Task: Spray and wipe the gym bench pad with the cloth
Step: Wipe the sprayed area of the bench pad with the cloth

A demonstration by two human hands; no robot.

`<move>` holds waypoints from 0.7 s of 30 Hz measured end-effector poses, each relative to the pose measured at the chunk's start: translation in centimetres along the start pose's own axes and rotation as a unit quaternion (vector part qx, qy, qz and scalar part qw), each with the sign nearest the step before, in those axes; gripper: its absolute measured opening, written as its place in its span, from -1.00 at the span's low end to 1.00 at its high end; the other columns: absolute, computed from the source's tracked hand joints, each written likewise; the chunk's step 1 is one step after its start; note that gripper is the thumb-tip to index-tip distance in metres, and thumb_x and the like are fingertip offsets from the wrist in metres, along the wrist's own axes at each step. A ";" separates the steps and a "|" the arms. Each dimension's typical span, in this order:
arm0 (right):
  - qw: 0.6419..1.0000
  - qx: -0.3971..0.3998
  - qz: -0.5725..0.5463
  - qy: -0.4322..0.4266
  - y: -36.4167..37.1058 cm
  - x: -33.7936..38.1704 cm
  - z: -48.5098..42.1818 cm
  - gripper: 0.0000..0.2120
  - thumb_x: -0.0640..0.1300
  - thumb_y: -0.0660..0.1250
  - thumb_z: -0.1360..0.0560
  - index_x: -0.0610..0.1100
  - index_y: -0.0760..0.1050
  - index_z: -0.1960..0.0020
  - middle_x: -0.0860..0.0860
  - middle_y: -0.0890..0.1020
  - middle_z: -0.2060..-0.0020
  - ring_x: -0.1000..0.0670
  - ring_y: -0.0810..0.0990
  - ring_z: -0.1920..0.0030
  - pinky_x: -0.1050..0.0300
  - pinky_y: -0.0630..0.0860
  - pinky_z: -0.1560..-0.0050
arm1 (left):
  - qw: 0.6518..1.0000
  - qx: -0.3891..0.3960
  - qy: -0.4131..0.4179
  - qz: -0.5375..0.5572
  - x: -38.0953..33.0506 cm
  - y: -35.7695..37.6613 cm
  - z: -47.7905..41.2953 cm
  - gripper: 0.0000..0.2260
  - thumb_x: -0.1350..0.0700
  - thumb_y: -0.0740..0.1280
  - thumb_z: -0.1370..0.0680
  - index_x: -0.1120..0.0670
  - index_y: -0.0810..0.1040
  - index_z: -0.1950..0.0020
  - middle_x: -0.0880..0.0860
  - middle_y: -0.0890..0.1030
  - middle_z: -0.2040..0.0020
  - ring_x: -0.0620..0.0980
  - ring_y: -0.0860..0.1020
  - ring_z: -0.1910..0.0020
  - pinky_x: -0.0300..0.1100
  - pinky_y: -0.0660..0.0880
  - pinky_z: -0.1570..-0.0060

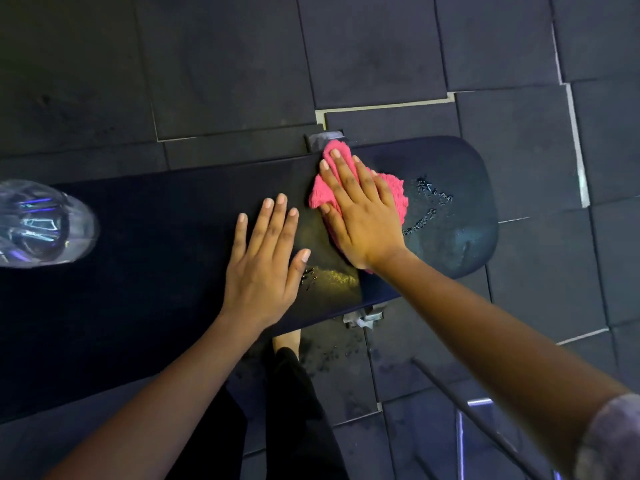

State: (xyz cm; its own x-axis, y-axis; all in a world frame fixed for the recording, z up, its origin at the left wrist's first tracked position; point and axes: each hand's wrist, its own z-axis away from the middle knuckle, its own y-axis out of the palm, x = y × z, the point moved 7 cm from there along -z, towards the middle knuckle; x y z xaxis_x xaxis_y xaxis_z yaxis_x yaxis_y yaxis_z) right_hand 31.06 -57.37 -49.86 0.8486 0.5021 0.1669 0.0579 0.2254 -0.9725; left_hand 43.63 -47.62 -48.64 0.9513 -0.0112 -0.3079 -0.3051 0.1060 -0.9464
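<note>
Both bare forearms reach in from the bottom of the shot. Left hand [265,261] is flat on the bench pad [145,258], fingers a bit fanned out, not holding anything. Right hand [360,209] is also flat, fingers straight and close together, pressing down on a pink cloth [393,192], nubby terry-looking stuff, crumpled up under the palm near the far edge of the pad. The pad itself is long, dark, smooth vinyl-ish, with a rounded end on the right. Beads and streaks of liquid [429,202] sit just right of the cloth, plus a wet shiny patch by the left thumb. Clear plastic bottle [41,226] stands on the pad's left end. Floor is dark rubber tiles [225,64].
</note>
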 end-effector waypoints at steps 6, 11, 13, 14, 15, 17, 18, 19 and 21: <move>0.996 -0.027 -0.018 0.087 -0.6 -4.5 -0.2 -0.47 0.08 -0.07 -0.65 -0.06 0.01 -0.58 -0.04 0.06 -0.58 -0.12 0.02 -0.57 -0.09 0.08 -0.50 | 0.999 0.014 0.031 -0.003 -0.8 0.9 -0.9 -0.48 -0.08 -0.02 -0.65 0.18 0.19 -0.53 0.14 0.16 -0.56 0.07 0.08 -0.55 0.13 0.03 -0.51; 0.980 -0.042 -0.016 0.193 -1.6 -10.9 0.5 -0.48 0.08 -0.09 -0.66 -0.02 -0.02 -0.58 -0.01 0.02 -0.58 -0.10 0.00 -0.57 -0.10 0.01 -0.52 | 0.999 0.017 0.040 -0.010 -0.6 1.1 -0.7 -0.47 -0.09 -0.03 -0.65 0.18 0.18 -0.53 0.14 0.15 -0.56 0.07 0.08 -0.55 0.10 0.03 -0.52; 0.968 -0.050 -0.025 0.243 -1.8 -13.0 1.0 -0.48 0.09 -0.10 -0.66 -0.01 -0.04 -0.59 0.01 0.02 -0.58 -0.09 -0.01 -0.57 -0.11 0.00 -0.52 | 0.999 0.019 0.036 -0.011 -0.7 1.1 -0.7 -0.47 -0.09 -0.03 -0.65 0.19 0.17 -0.53 0.14 0.14 -0.56 0.07 0.08 -0.56 0.10 0.03 -0.52; 0.962 -0.054 -0.030 0.266 -1.9 -13.9 1.3 -0.48 0.09 -0.10 -0.66 0.00 -0.04 -0.59 0.02 0.02 -0.58 -0.09 0.00 -0.57 -0.11 0.00 -0.52 | 0.999 0.020 0.035 -0.012 -0.7 1.1 -0.6 -0.47 -0.09 -0.04 -0.65 0.19 0.17 -0.53 0.14 0.14 -0.56 0.07 0.07 -0.56 0.10 0.03 -0.52; 0.955 -0.058 -0.036 0.288 -1.9 -14.6 1.7 -0.48 0.09 -0.10 -0.66 0.00 -0.04 -0.59 0.01 0.02 -0.58 -0.09 0.00 -0.57 -0.11 0.00 -0.52 | 0.999 0.021 0.034 -0.012 -0.7 1.1 -0.6 -0.47 -0.09 -0.04 -0.65 0.19 0.17 -0.53 0.14 0.14 -0.56 0.07 0.07 -0.56 0.10 0.02 -0.52; 0.936 -0.070 -0.048 0.342 -2.0 -16.2 2.9 -0.48 0.07 -0.09 -0.66 0.00 -0.05 -0.59 0.01 0.01 -0.58 -0.09 0.01 -0.57 -0.10 -0.01 -0.51 | 0.999 0.022 0.036 -0.009 -0.7 1.0 -0.6 -0.47 -0.09 -0.03 -0.65 0.19 0.17 -0.53 0.14 0.14 -0.56 0.07 0.07 -0.56 0.10 0.02 -0.52; 0.921 -0.075 -0.057 0.377 -2.0 -17.0 3.6 -0.48 0.07 -0.09 -0.66 -0.01 -0.06 -0.59 0.01 0.01 -0.59 -0.09 0.01 -0.56 -0.10 -0.01 -0.51 | 0.999 0.022 0.037 -0.008 -0.7 1.0 -0.6 -0.47 -0.09 -0.03 -0.65 0.19 0.17 -0.53 0.14 0.14 -0.56 0.07 0.07 -0.56 0.10 0.02 -0.52; 0.903 -0.081 -0.069 0.416 -1.9 -17.6 4.5 -0.48 0.07 -0.10 -0.66 -0.02 -0.06 -0.59 0.00 0.01 -0.58 -0.09 0.01 -0.56 -0.11 -0.01 -0.51 | 0.999 0.022 0.037 -0.008 -0.7 0.9 -0.6 -0.47 -0.09 -0.03 -0.65 0.19 0.17 -0.53 0.14 0.14 -0.56 0.07 0.08 -0.55 0.10 0.02 -0.52; 0.868 -0.093 -0.089 0.480 -1.5 -18.3 6.3 -0.47 0.09 -0.10 -0.66 -0.04 -0.06 -0.59 -0.02 0.04 -0.58 -0.11 0.02 -0.56 -0.13 -0.01 -0.50 | 0.999 0.020 0.035 -0.008 -0.8 0.9 -0.6 -0.47 -0.09 -0.03 -0.65 0.19 0.18 -0.53 0.14 0.15 -0.56 0.07 0.08 -0.55 0.11 0.04 -0.51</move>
State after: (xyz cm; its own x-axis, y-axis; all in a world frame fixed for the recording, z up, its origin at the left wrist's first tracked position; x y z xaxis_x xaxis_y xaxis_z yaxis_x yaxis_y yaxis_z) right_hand 12.17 -61.61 -50.47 0.8588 -0.4747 0.1929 0.2420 0.0439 -0.9693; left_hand 42.56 -48.07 -49.28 0.9503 -0.0834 -0.2999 -0.2861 0.1455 -0.9471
